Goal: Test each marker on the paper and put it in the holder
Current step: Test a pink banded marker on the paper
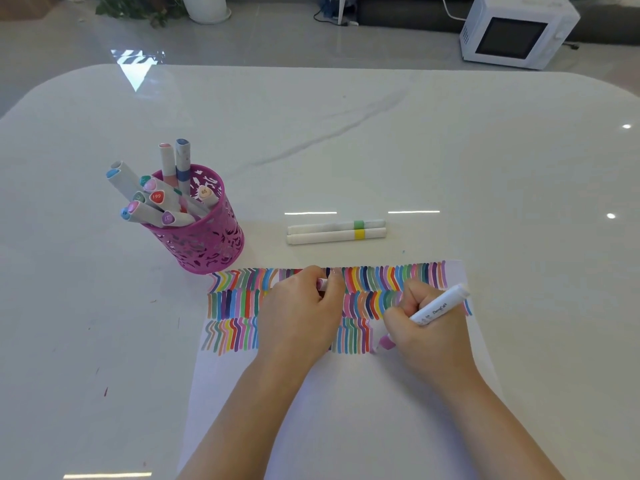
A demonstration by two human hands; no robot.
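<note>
The right hand (426, 327) grips a white marker (440, 304), pink tip on the paper (346, 427); the left hand (301, 310) rests on the sheet, pinching a pink cap (322, 284). Beyond, two capped markers (336, 232) lie side by side on the table (450, 150). The pink holder (204, 244) stands further left.

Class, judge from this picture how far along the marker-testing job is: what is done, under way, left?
Done: many markers stand in the pink holder, and rows of strokes cover the paper. Under way: the right hand grips a marker, pink tip on the paper; the left hand pinches what is probably its cap. Left: two markers lying beyond the paper.
</note>
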